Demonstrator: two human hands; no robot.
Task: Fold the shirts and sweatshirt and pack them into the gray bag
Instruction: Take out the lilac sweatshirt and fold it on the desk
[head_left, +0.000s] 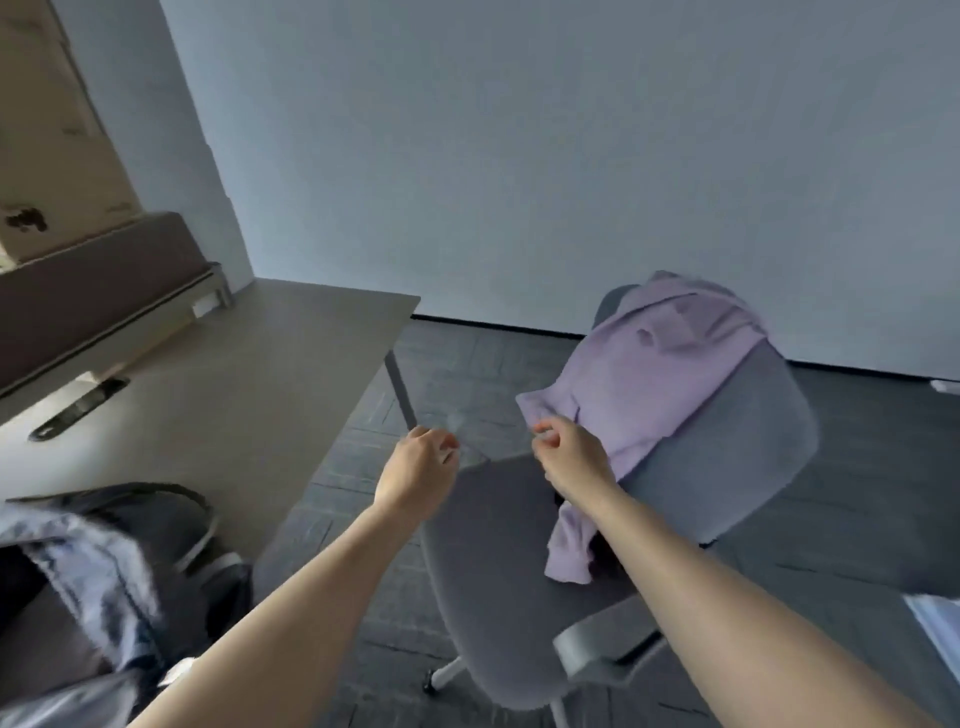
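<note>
Oddly, no writing reads anywhere (the cardboard box (57, 130) shows only dark smudges). The lilac sweatshirt (660, 384) drapes over a gray chair (727, 457) on dark carpet beside a beige table (234, 395), where the gray bag (104, 571) lies open. The right hand (574, 457) seems to pinch the sweatshirt's edge, while the left hand (418, 467) curls on nothing.
</note>
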